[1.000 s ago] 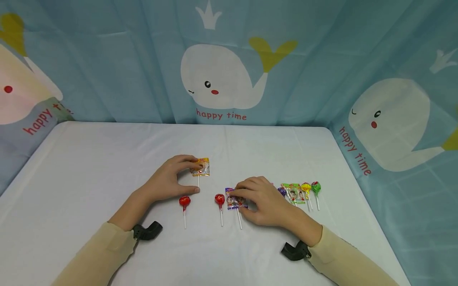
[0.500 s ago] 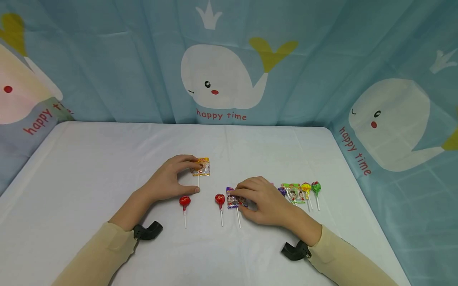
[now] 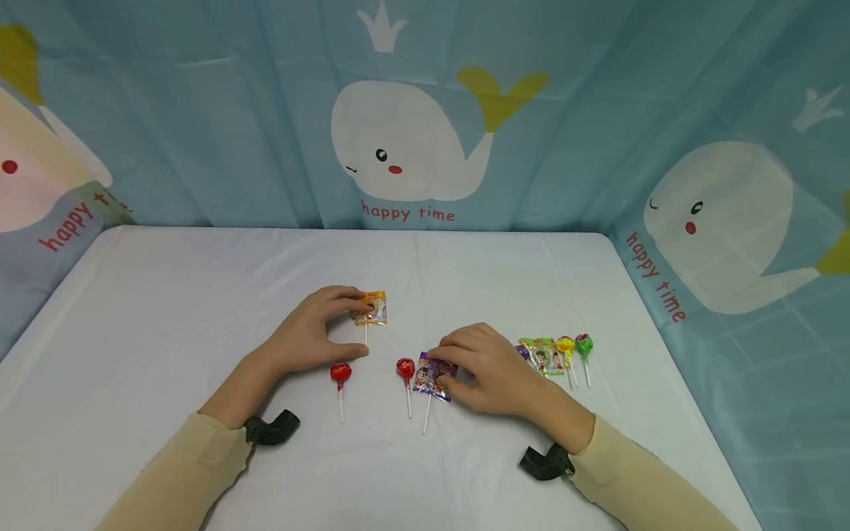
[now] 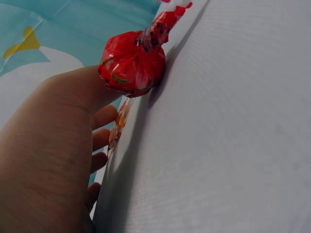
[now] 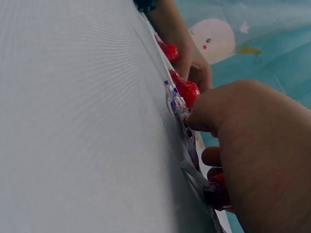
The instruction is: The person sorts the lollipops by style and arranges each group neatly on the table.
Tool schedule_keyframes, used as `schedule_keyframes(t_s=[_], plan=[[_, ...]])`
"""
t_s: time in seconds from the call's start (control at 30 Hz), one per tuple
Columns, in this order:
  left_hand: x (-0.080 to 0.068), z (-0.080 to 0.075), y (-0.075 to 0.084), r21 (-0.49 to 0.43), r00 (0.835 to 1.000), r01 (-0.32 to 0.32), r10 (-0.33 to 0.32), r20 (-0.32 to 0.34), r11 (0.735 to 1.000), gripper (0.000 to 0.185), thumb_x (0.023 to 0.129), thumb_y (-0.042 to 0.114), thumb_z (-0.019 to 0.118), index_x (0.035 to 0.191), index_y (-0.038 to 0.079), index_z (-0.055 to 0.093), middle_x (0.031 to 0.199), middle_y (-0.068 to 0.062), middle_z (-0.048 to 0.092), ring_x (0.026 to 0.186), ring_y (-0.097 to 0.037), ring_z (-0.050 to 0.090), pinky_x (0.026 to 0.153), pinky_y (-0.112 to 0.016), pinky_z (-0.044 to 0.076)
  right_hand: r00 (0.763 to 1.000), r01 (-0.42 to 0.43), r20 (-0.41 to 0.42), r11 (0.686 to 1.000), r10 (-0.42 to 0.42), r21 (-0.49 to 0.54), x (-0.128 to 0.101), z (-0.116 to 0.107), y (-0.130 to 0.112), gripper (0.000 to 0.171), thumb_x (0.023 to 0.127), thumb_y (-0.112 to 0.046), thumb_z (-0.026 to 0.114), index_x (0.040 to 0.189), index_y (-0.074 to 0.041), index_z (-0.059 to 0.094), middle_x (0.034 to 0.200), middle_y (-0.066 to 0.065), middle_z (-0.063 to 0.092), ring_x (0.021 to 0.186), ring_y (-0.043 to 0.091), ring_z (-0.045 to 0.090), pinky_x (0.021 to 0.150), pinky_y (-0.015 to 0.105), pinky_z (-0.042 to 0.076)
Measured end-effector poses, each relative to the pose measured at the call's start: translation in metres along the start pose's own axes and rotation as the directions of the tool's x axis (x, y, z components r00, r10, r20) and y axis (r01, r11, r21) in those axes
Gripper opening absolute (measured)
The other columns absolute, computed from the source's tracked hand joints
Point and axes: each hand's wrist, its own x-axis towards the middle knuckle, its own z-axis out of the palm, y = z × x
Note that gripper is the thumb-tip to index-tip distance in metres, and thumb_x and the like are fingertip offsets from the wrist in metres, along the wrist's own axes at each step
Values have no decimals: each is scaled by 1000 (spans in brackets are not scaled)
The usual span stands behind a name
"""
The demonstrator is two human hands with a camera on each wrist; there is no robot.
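Two hands on the white bench [image 3: 199, 295]: left hand [image 3: 307, 335] pinching the orange-wrapped lollipop [image 3: 370, 309], right hand [image 3: 488, 369] fingers clamped on the purple-wrapped lollipop [image 3: 430, 375], two red lollipops [image 3: 341, 372] between.

I can read "happy time" in red lowercase letters on the blue curtain [image 3: 199, 147], printed under each white whale: once at centre [image 3: 408, 213], once slanting at left [image 3: 65, 223], once slanting at right [image 3: 651, 276]. The sweet wrappers' print is too small for me to read.
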Motion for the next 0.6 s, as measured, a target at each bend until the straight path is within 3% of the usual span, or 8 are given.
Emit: schedule_keyframes(t_s=[0.13, 0.3, 0.6], plan=[[0, -1, 1, 5, 1000, 5, -5, 3, 1000, 65, 79, 43, 99, 138, 27, 76, 154, 1, 58, 148, -27, 48, 123, -58, 38, 999, -14, 34, 999, 15, -31, 0, 0, -4, 40, 95, -36, 80, 129, -15, 78, 125, -1, 71, 120, 20, 66, 106, 44, 53], [-1, -1, 2, 9, 1000, 16, -16, 10, 1000, 66, 79, 42, 99, 139, 26, 76, 155, -1, 58, 149, -29, 47, 123, -59, 38, 995, -33, 88, 995, 42, -95, -1, 0, -9, 65, 91, -62, 80, 137, -15, 75, 128, 1, 68, 124, 21, 63, 109, 45, 49], [0, -1, 1, 4, 1000, -14, 14, 0, 1000, 65, 79, 43, 99, 137, 25, 77, 153, 0, 59, 147, -27, 49, 123, -58, 39, 994, -41, 95, 997, 46, -58, 0, 0, -10, 51, 91, -48, 84, 133, -18, 77, 126, -3, 71, 122, 19, 64, 109, 44, 50]])
